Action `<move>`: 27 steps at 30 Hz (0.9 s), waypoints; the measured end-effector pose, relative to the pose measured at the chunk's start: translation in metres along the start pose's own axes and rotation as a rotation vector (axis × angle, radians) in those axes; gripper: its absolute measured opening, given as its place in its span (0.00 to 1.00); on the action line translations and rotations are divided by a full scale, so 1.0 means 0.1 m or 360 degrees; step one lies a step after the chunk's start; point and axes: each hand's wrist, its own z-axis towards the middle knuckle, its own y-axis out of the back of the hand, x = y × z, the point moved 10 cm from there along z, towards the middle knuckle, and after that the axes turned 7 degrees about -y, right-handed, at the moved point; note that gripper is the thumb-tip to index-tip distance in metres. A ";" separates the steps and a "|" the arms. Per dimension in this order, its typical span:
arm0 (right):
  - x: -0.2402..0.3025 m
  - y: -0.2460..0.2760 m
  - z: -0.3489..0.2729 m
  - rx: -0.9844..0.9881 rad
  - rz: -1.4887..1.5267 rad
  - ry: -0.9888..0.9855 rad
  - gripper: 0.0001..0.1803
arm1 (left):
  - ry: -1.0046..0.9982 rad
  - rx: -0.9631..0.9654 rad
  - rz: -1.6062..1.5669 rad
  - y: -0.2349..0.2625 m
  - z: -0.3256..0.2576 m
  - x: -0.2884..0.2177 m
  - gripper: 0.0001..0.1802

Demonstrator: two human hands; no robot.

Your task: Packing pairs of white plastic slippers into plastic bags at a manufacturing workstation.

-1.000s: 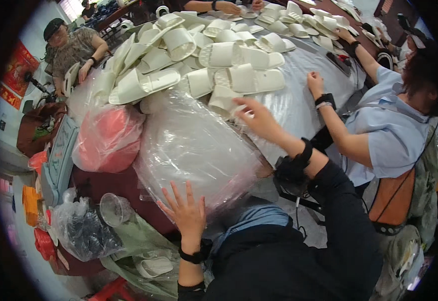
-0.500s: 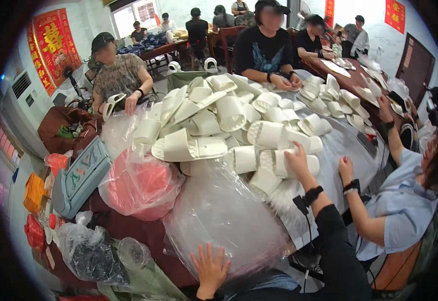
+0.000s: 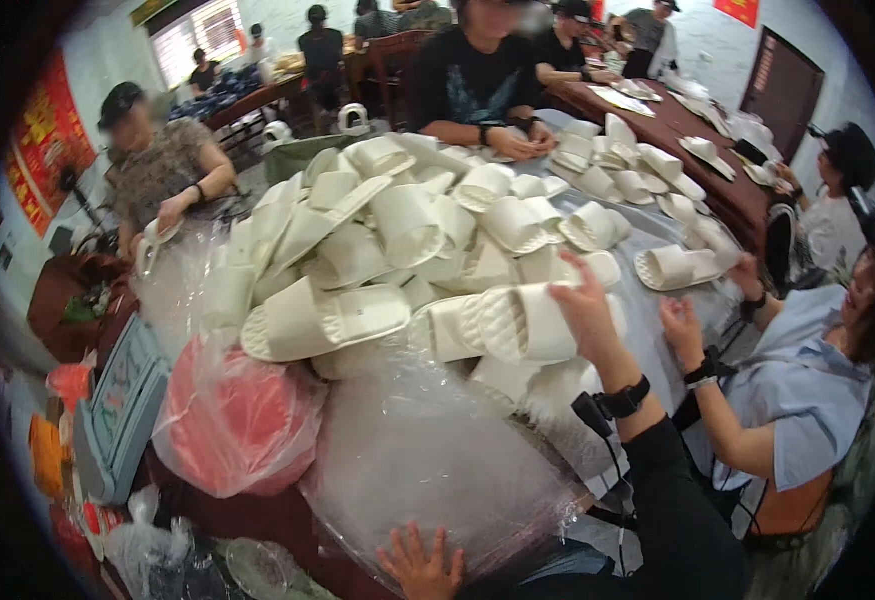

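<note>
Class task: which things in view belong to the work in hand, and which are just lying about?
In use:
- white slipper at the right hand
- slipper heap
- clear plastic under the left hand

Apparently lying about:
- blue-grey plastic item
- orange item
- clear tub

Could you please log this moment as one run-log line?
left hand: spread on clear plastic; right hand: at white slipper; nearby: slipper pile, bagged red bundle

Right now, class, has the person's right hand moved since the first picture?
Yes: judged against the flat clear plastic pile, the right hand has moved forward, away.
</note>
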 end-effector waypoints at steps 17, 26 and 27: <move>-0.43 0.13 -0.62 -0.0021 -0.0163 -0.0156 0.33 | 0.0164 0.0218 0.0152 -0.14 -0.11 0.11 0.29; -0.87 0.01 -0.75 0.0108 -0.0323 -0.0584 0.35 | 0.0147 0.0220 0.0154 -0.05 -0.04 0.07 0.29; -0.87 -0.04 -0.73 0.0155 -0.0286 -0.0533 0.33 | 0.0142 0.0215 0.0135 -0.07 -0.02 0.08 0.29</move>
